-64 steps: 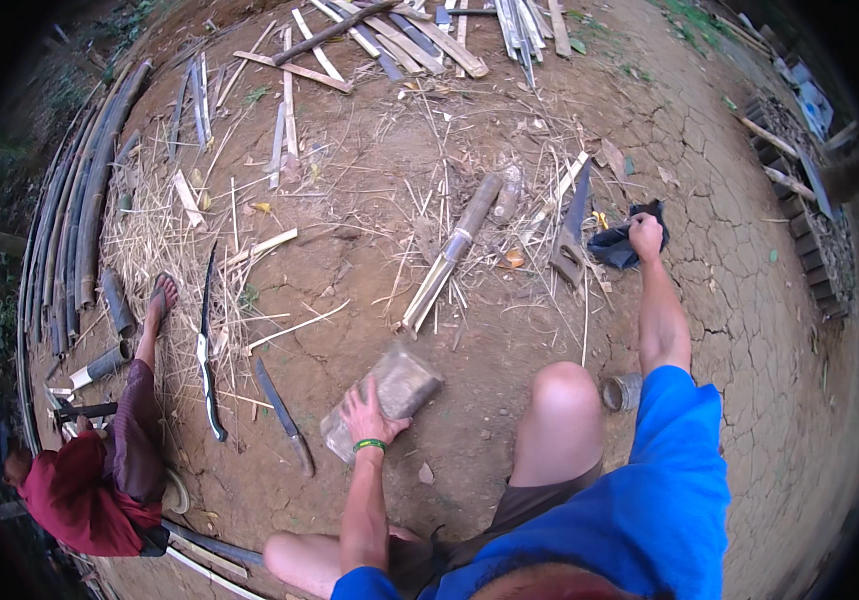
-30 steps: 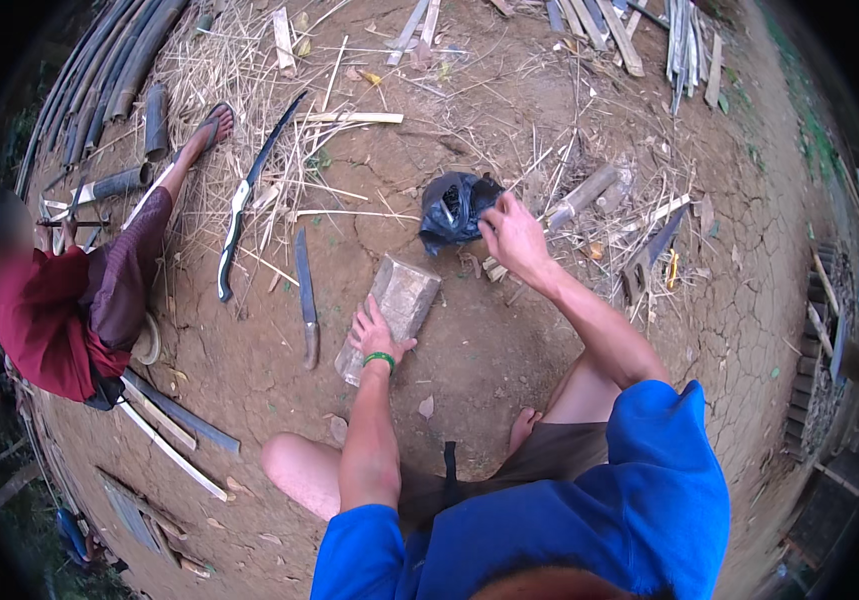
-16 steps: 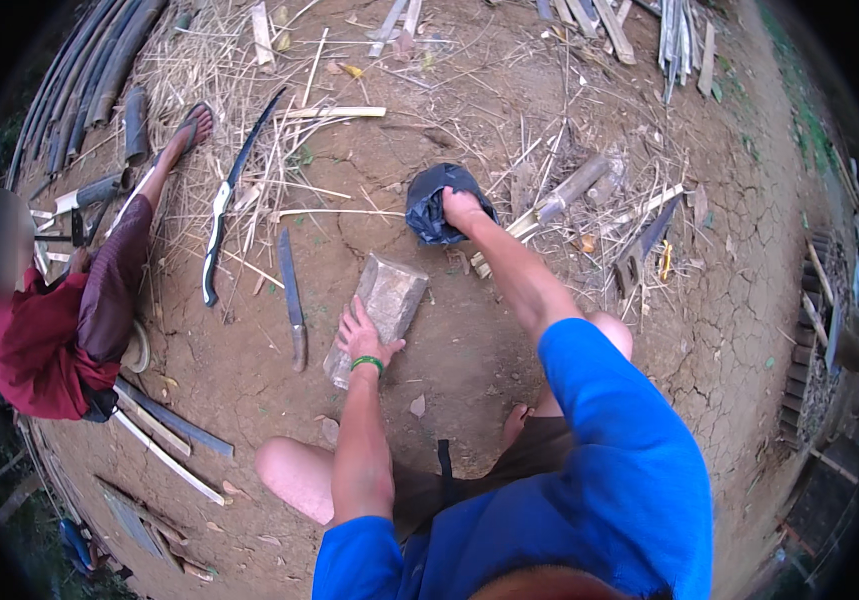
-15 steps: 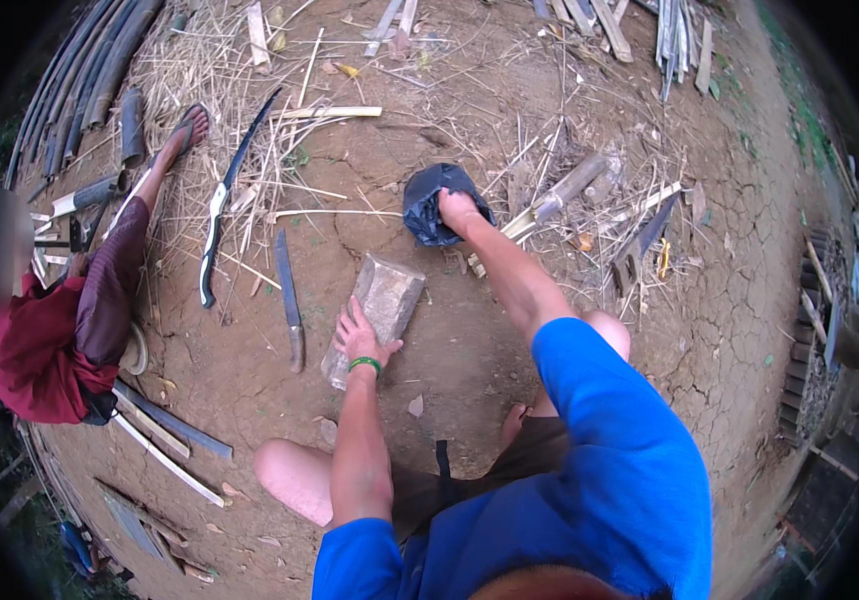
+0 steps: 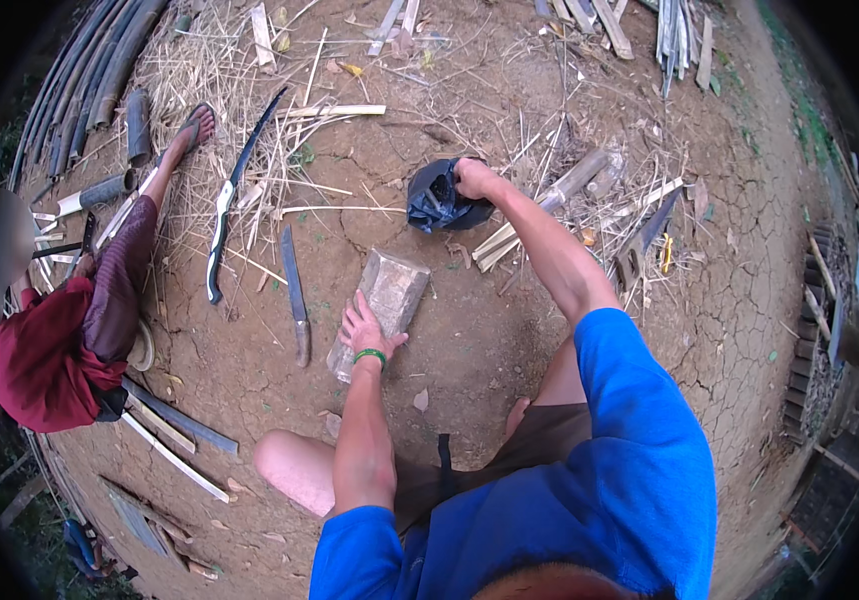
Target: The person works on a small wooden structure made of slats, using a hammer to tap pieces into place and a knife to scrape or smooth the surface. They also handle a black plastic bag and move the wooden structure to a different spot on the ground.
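My left hand point(image 5: 367, 332) rests with spread fingers on a rectangular, stone-like block point(image 5: 395, 288) lying on the ground before me; a green band circles that wrist. Farther forward, my right hand point(image 5: 471, 180) is closed on the rim of a black plastic bag point(image 5: 431, 205). The bag's mouth gapes, but its contents are too dark to make out. Left of the block lies a knife point(image 5: 294, 295) with a wooden handle. Beyond it is a curved pruning saw point(image 5: 234, 190) with a white and dark handle.
A co-worker in a red top point(image 5: 54, 355) sits at the left, one leg stretched out. Split bamboo strips point(image 5: 519, 235), a bamboo piece point(image 5: 574, 180) and a handsaw point(image 5: 644, 245) lie at right. Straw point(image 5: 219, 70) and dark bamboo poles point(image 5: 89, 70) cover the far left.
My right hand has moved from inside the bag's opening to its far right rim, and the mouth now shows wider. My left hand stays on the block. The view has shifted slightly.
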Motion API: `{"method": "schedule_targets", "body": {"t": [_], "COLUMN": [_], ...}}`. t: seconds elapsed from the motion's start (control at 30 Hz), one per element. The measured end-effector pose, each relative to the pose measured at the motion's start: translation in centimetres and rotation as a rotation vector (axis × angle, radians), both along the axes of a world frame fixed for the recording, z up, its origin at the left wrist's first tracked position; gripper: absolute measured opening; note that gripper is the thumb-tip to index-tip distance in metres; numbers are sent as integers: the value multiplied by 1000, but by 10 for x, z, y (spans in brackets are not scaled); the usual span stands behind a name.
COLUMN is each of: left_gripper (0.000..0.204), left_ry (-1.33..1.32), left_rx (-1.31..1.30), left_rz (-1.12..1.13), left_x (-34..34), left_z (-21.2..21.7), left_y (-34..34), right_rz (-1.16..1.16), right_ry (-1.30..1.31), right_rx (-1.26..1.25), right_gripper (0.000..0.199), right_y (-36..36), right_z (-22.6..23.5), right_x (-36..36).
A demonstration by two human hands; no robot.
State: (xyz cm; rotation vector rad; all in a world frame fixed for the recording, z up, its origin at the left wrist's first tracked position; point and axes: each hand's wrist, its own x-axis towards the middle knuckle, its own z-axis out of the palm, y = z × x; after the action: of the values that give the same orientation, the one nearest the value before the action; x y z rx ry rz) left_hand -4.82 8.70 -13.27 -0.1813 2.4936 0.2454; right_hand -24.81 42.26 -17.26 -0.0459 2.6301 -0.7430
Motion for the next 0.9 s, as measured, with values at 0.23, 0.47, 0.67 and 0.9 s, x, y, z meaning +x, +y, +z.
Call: {"method": "schedule_targets", "body": {"t": [0.23, 0.47, 0.67, 0.9], "left_gripper": [144, 145, 143, 143], "left_ry": [8, 3, 27, 7], "left_rx": [14, 11, 63, 7], "left_rz": [-10, -6, -38, 16], "left_x": [1, 2, -4, 10], "left_z": [-2, -2, -4, -5], "left_y": [4, 7, 24, -19], "right_rz": [2, -299, -324, -296], "right_ry": [65, 261, 134, 303], "right_rx": [156, 43, 47, -206], "right_gripper": [21, 26, 34, 34], "right_y": [6, -24, 25, -58], "right_z": [-5, -84, -143, -60], "right_x": [2, 29, 15, 36]}}
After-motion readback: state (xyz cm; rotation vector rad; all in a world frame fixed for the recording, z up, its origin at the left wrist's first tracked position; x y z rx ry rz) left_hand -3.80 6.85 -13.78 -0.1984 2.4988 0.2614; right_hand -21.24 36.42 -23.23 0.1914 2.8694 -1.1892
